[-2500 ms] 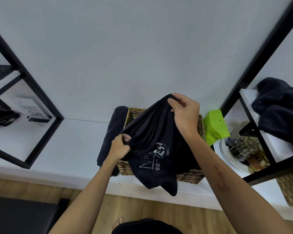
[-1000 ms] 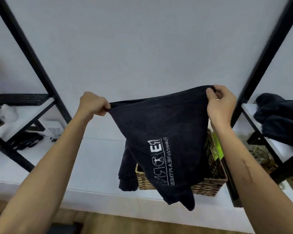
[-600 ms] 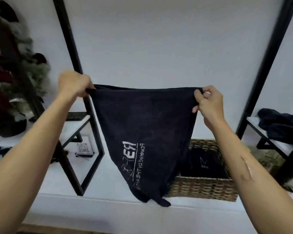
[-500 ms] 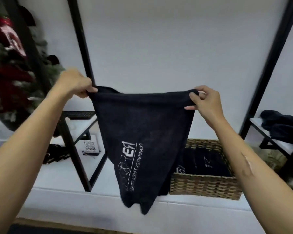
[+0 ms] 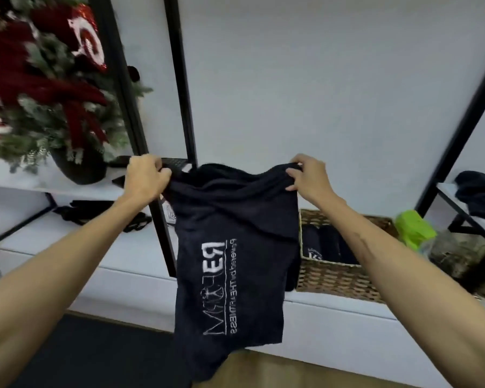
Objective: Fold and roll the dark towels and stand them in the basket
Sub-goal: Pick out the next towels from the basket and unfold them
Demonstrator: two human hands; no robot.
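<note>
Head view: the left hand point(image 5: 146, 179) and the right hand point(image 5: 308, 175) each pinch a top corner of the dark towel point(image 5: 233, 261), which hangs below and between them, long axis vertical, its top edge slack. The basket point(image 5: 339, 275) sits below the right hand, nearer that arm, with rolled towels point(image 5: 328, 245) already inside.
</note>
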